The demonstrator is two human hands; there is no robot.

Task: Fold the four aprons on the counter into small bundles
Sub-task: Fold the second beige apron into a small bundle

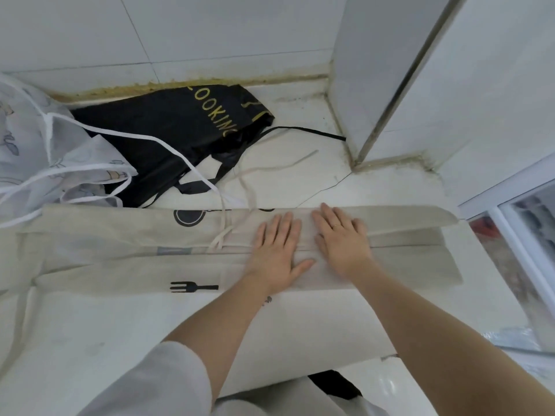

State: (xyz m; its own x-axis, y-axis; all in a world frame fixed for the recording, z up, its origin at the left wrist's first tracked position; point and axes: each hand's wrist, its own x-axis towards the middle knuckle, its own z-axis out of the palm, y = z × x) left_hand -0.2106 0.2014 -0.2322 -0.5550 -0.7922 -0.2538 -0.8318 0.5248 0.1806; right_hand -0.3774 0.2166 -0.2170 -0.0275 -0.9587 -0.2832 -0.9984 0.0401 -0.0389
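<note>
My left hand [274,250] and right hand [341,238] lie flat, side by side, on the beige apron [120,253], fingers straight and spread, gripping nothing. They press a folded band of the cloth right of centre. The beige apron lies across the white counter [300,163] from left to right, folded lengthwise into a long strip; a black fork print [193,287] shows on its near layer and part of a round black print [189,217] at its far edge. Its ties [222,238] bunch just left of my left hand. Far left of centre, the black apron [168,139] with gold lettering lies crumpled against the wall. A white patterned apron [45,151] sits at the far left, its strings trailing over the black one. I see 3 aprons here.
</note>
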